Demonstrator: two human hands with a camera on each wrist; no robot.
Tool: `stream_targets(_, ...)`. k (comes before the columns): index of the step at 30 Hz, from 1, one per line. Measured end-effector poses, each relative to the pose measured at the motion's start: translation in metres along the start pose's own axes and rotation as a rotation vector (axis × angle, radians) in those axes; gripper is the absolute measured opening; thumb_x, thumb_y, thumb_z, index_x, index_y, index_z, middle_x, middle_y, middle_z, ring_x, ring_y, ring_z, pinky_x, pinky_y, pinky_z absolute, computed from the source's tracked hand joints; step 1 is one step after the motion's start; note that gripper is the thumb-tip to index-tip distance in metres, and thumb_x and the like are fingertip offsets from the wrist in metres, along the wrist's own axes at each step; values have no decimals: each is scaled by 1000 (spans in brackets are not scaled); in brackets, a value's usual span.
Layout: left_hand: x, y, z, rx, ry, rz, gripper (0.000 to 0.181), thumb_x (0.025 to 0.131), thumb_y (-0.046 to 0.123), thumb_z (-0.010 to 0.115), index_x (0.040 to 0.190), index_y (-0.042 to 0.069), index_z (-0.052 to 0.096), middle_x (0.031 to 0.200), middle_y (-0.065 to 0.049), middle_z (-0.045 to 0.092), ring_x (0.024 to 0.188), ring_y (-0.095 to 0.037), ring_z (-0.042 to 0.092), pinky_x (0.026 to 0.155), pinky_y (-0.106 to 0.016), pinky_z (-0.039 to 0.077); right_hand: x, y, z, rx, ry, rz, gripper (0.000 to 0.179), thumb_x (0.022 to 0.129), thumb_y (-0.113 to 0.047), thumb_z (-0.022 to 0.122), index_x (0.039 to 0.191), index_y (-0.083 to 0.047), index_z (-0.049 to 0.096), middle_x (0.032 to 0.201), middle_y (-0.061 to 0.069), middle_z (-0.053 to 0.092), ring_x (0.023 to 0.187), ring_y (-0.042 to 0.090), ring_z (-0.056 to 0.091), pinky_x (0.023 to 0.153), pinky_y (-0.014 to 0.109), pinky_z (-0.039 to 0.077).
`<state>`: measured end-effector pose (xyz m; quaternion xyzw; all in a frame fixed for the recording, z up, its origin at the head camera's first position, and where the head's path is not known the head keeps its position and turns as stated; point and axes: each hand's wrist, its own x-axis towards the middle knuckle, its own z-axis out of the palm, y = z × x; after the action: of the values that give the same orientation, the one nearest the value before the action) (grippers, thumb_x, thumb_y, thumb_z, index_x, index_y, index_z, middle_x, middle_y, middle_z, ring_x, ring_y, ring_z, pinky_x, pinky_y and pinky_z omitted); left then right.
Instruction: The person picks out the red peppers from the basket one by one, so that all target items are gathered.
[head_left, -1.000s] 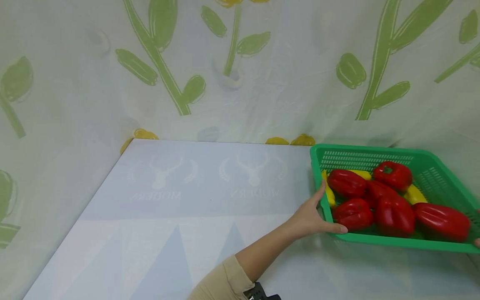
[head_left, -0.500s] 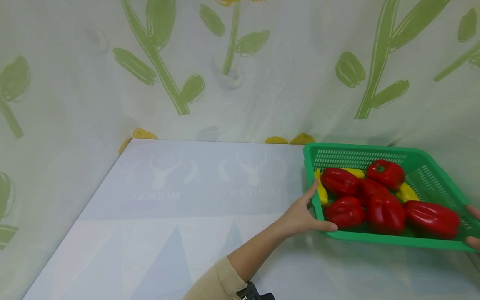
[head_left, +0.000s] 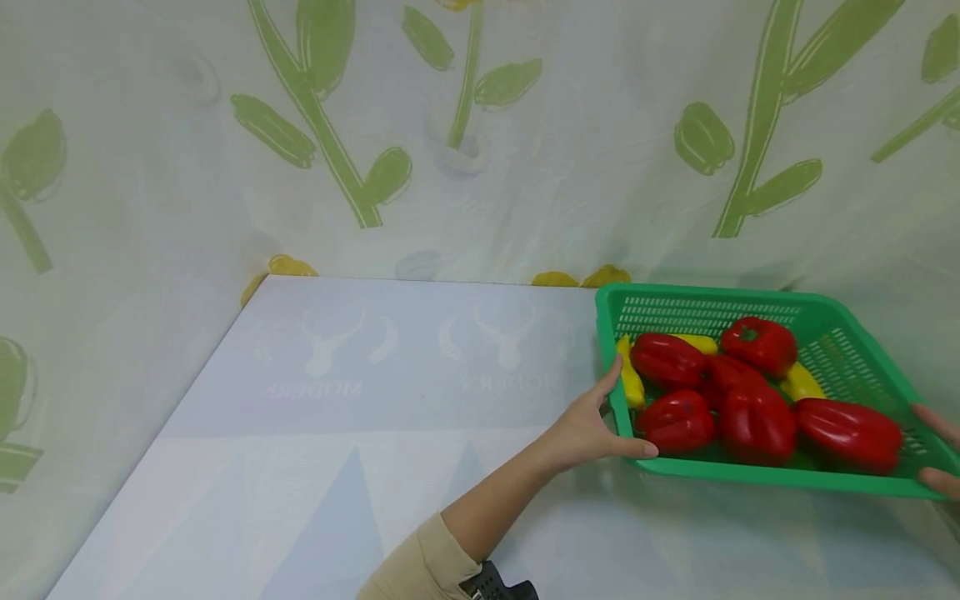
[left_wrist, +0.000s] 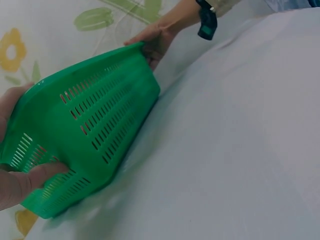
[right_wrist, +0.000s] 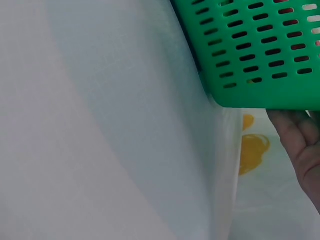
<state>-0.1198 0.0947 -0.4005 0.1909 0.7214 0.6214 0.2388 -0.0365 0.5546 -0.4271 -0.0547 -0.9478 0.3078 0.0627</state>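
A green plastic basket with slotted walls is at the right of the table, holding several red bell peppers. Slim yellow pieces show between and beside the peppers, partly covered. My left hand grips the basket's left end, thumb over the front corner and fingers along the side. At the opposite end my right hand holds the rim, mostly cut off by the frame edge. In the left wrist view, the left thumb presses the slotted wall. The right wrist view shows right-hand fingers under the basket's edge.
A white table with pale triangle and deer-head prints spreads to the left of the basket. Behind it hangs a pale curtain with green leaf prints, close to the table's back edge. A black band sits at my left wrist.
The basket has slid a little to the left along the table, with both hands keeping hold of it. More of my right hand shows at the right edge now.
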Motion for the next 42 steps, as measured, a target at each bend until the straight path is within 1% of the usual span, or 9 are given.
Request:
stream_targets(2, 0, 0, -1, -12, -7, 8, 102, 74, 26, 80, 149, 42, 13, 152, 13, 27, 133, -5, 31, 90, -24, 49, -1, 2, 1, 92, -29, -2, 83, 93, -19, 59, 146, -48, 2, 134, -44, 6, 128, -18, 19, 93, 10, 36)
stream_targets(4, 0, 0, -2, -7, -8, 15, 101, 75, 26, 80, 149, 43, 13, 153, 12, 28, 133, -6, 31, 90, -24, 49, -1, 4, 3, 354, -78, 11, 79, 95, -9, 55, 146, -47, 10, 131, -41, 19, 107, -22, 39, 61, 8, 44)
stream_targets(7, -1, 0, -3, 10, 0, 11, 101, 74, 27, 80, 147, 46, 14, 153, 11, 28, 135, -8, 30, 92, -27, 48, -4, 6, 5, 637, -140, 15, 76, 95, 2, 49, 148, -42, 18, 130, -28, 28, 80, -9, 59, 54, 18, 51)
stream_targets(9, 0, 0, -3, 17, 2, 2, 100, 74, 27, 80, 146, 49, 14, 153, 11, 27, 136, -8, 28, 95, -28, 47, -5, 6, 4, 641, -150, -3, 76, 95, 4, 49, 148, -41, 19, 132, -28, 27, 80, -8, 60, 55, 18, 51)
stream_targets(13, 1, 0, -4, 0, -11, -2, 100, 75, 26, 80, 146, 48, 14, 154, 11, 25, 139, -10, 25, 98, -32, 45, -5, 9, -2, 466, -173, -25, 76, 95, 2, 49, 148, -43, 17, 130, -31, 24, 77, -8, 57, 53, 19, 50)
stream_targets(18, 2, -1, -5, -11, -27, 5, 101, 76, 24, 79, 150, 39, 13, 154, 11, 25, 137, -10, 28, 96, -30, 47, -3, 15, -3, 678, -264, -78, 75, 94, 9, 45, 150, -35, 19, 128, -25, 32, 89, -10, 59, 60, 20, 54)
stream_targets(30, 1, -3, -4, -47, -40, 26, 101, 77, 18, 78, 151, 38, 11, 155, 8, 23, 136, -9, 30, 94, -24, 46, -5, 6, 0, 693, -267, 21, 74, 97, 1, 46, 149, -39, 13, 139, -29, 13, 92, -23, 43, 66, 14, 52)
stream_targets(36, -2, -1, -3, -20, -15, 3, 101, 76, 20, 78, 150, 39, 12, 155, 7, 24, 136, -12, 30, 95, -29, 47, -2, -7, -3, 384, -266, 109, 70, 101, -18, 44, 146, -47, -1, 129, -37, 9, 86, -27, 33, 67, 10, 49)
stream_targets(42, -2, -1, -3, -21, -17, 6, 101, 77, 20, 78, 151, 38, 11, 155, 4, 24, 134, -15, 33, 93, -30, 49, 0, -1, 1, 416, -241, 123, 73, 99, -19, 46, 146, -46, -2, 138, -36, 2, 99, -24, 27, 69, 4, 43)
